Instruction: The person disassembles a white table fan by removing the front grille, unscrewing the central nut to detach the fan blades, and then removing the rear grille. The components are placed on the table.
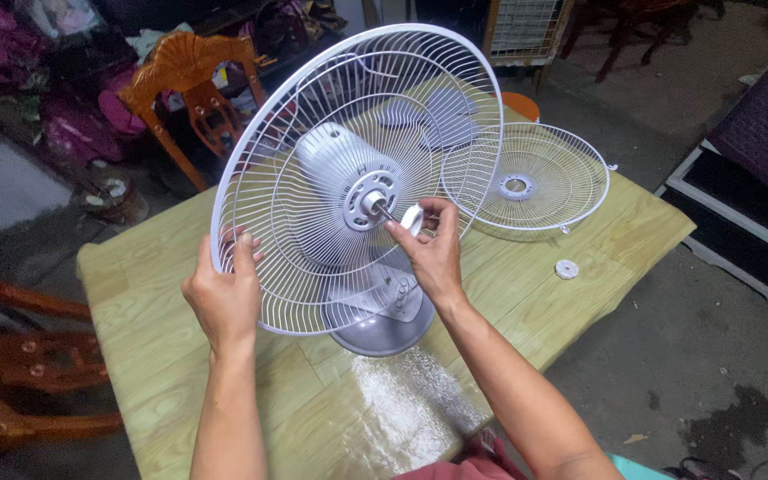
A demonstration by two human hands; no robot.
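Your left hand (222, 298) has its grip clamped on the left rim of the white wire guard (357, 178). The guard stands almost upright on the fan, tilted back a little. Your right hand (433, 253) is in front of the guard, near its middle. Its fingers are pinched together on a small white round nut (412, 219), right beside the thin metal shaft (382, 211) that sticks out of the grey motor (340, 169). The fan stands on its grey round base (382, 329) on the wooden bench (162, 302), close to you.

Behind your right hand, a second white wire guard (526, 182) lies flat on the bench. A grey fan blade (433, 116) shows through the wires behind the standing guard. A small white round cap (566, 268) lies alone on the bench, well apart from the fan. An orange chair (193, 89) stands behind the bench.
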